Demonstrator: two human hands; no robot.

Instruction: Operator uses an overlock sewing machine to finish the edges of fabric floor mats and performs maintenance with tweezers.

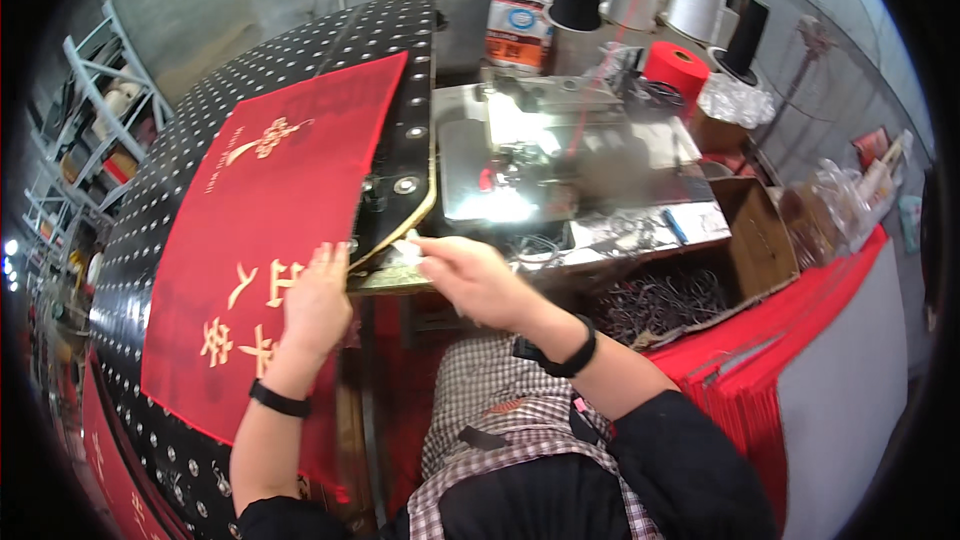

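A red mat [285,180] with gold lettering and a gold knot motif lies across a black table [330,40] dotted with shiny metal studs. My left hand [318,300] rests flat on the mat's right edge, fingers stretched toward the far side. Just right of the mat, by the table's yellow-trimmed corner, my right hand [475,280] is closed in a pinch. A small whitish bit [408,246] shows at its fingertips, too small to name. Beyond that hand is a sewing machine [555,105] with its lamp glaring on the metal bed.
Thread cones in black, white and red [676,68] stand behind the machine. At right, a cardboard box [755,230] holds a dark tangle, above a stack of red mats [740,400]. A blue pen-like item [675,226] lies on the machine table's edge. Shelving [115,90] stands far left.
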